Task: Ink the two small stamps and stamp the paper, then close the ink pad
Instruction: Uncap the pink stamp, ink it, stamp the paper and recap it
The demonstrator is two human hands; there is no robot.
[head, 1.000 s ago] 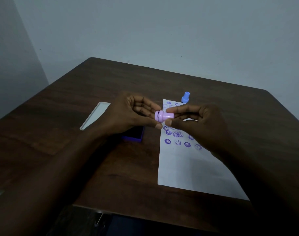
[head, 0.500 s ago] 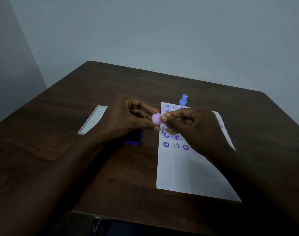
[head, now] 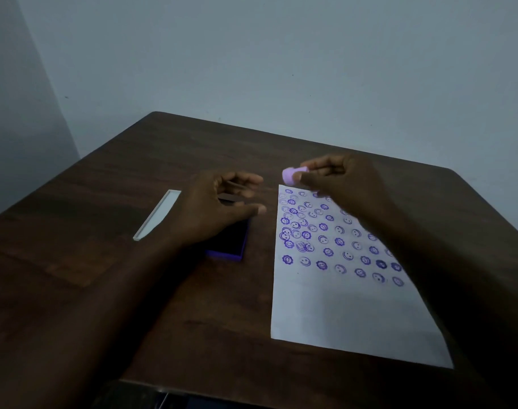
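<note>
The pink stamp (head: pixel 290 176) is pinched in the grip of the right hand (head: pixel 344 184), held above the far edge of the paper (head: pixel 340 308); the left hand (head: pixel 219 206) is spread loose and empty over the open ink pad (head: pixel 231 242); the lid (head: pixel 158 214) lies apart on the counter (head: pixel 192 290). The stamping step seems nearly done, as rows of prints are seen; next, the stamp is likely to be set down and the lid fetched.

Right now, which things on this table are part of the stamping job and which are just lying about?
Job: pink stamp in right hand; open ink pad under left hand; its lid; stamped paper.
Lying about: nothing I can see.
</note>
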